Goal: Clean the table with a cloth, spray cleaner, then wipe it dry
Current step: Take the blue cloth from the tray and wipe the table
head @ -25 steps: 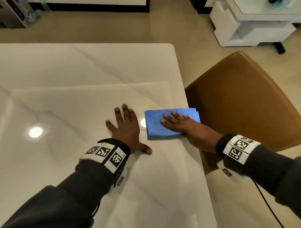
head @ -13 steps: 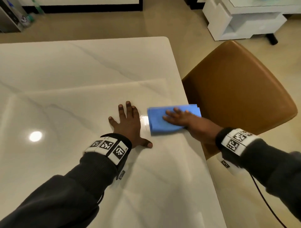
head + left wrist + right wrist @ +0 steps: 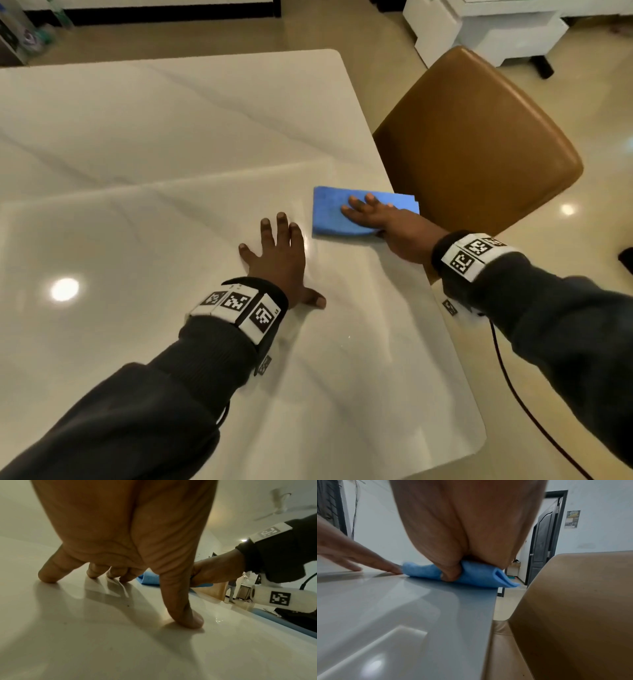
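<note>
while the left hand [image 3: 281, 253] lies flat on the white marble tabletop [image 3: 137, 137], fingers straight and spread, it grasps nothing; the left wrist view shows its fingertips [image 3: 187, 620] and thumb pressed on the glossy surface. just beyond and beside it, near the right edge of the tabletop, the right hand [image 3: 387, 222] presses on a folded blue cloth [image 3: 329, 212]. from the head view its fingers look straight on top of the cloth, but the right wrist view shows the thumb [image 3: 450, 573] tucked against the near fold, pinching the cloth [image 3: 471, 574], so it grasps the cloth. that view also shows the cloth's far corner poking slightly over the tabletop's right edge, and the folded layers open at that end, which the head view only hints at. both wrists carry white bands with black marker squares [image 3: 239, 305]. past the right edge stands a brown leather chair [image 3: 479, 144], close to the tabletop. farther off, white furniture [image 3: 486, 31] sits on the beige floor. the right wrist view alone shows a dark door [image 3: 544, 534] and a poster [image 3: 571, 519] on the wall.
</note>
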